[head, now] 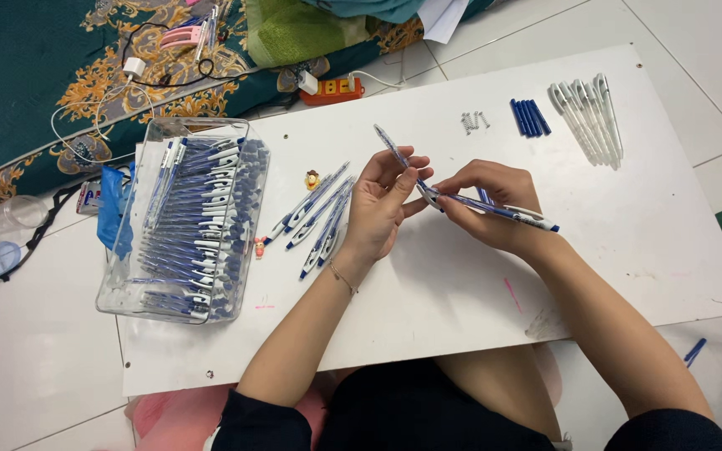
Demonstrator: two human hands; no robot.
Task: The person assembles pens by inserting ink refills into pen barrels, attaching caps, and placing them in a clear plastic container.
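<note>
Pen parts handled over a white board (pixel 545 276) laid on a white tiled floor (pixel 27 351).

A patterned teal cloth (pixel 27 75) lies beyond the board's far-left edge. On the board: a loose row of finished pens (pixel 319 217) beside the left hand (pixel 378 205), small metal springs (pixel 474 121), blue refills (pixel 530 117) and clear barrels (pixel 587 117) at the far right. A clear plastic tray (pixel 256 213) at left holds many stacked blue-and-white pens. Both hands meet mid-board — the left pinches a slim front piece (pixel 393 146) between thumb and fingertips, while the right hand (pixel 495 205) pinches the pen body (pixel 499 210), held just above the surface.
</note>
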